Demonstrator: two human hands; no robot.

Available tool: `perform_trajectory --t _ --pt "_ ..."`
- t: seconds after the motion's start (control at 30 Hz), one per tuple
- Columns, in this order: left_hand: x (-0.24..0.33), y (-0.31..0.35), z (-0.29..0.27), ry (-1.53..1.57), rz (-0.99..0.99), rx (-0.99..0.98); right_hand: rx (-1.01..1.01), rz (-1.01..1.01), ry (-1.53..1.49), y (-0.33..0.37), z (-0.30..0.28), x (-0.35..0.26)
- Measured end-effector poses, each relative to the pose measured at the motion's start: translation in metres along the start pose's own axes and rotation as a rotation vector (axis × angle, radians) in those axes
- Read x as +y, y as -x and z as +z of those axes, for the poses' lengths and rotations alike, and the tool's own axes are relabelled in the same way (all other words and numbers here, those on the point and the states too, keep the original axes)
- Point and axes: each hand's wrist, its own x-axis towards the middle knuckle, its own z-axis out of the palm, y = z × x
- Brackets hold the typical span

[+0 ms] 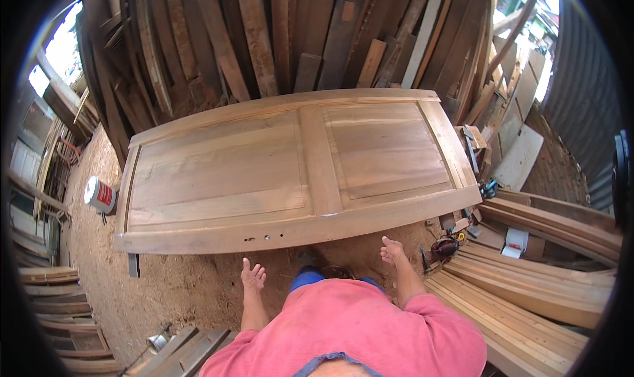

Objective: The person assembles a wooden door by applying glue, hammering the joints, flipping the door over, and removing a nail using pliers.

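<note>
Holding nothing in the left hand point(253, 274), spread wide with thumb raised and fingers parted, just short of the near edge of a wooden door point(319, 156). Holding nothing in the right hand point(393, 252) either, likewise loose and wide, near the same edge but farther right. Lying flat across the middle just beyond both hands, with two recessed panels, a crosspiece between them and small holes along the near edge. Standing above a dark support point(134, 265) at the near left corner. Flanked at the left end by a white-and-red bucket point(100, 195) on brown ground point(172, 284). Backed by boards point(256, 34) leaning upright. Bordered at right by stacked timber point(528, 281), with a dark red tool point(445, 247), too small to identify, beside it, and a corrugated sheet point(591, 106) farther off. Wearing a pink shirt point(350, 324) and blue trousers point(307, 280).
</note>
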Motion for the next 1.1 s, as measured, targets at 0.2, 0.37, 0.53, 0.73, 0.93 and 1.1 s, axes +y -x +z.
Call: perform_trajectory --t 0.2,0.37,0.53,0.73,0.93,1.1 --pt "0.070 -0.068 -0.006 0.331 0.094 -0.113 -0.035 0.053 -0.242 -0.021 0.046 -0.011" --pt "0.076 -0.108 0.016 0.362 0.130 0.123 -0.123 0.148 -0.350 -0.056 0.042 -0.008" --pt "0.079 -0.100 0.001 0.582 0.189 -0.117 -0.082 0.107 -0.612 -0.054 0.071 -0.019" --pt "0.061 -0.092 -0.007 0.757 0.228 -0.232 0.002 0.118 -0.830 -0.044 0.074 -0.029" --pt "0.048 -0.121 0.011 0.941 0.534 0.046 -0.026 -0.111 -0.995 -0.062 0.086 -0.032" --pt "0.047 -0.118 0.010 0.827 0.536 -0.116 0.067 -0.152 -0.840 -0.070 0.076 -0.028"
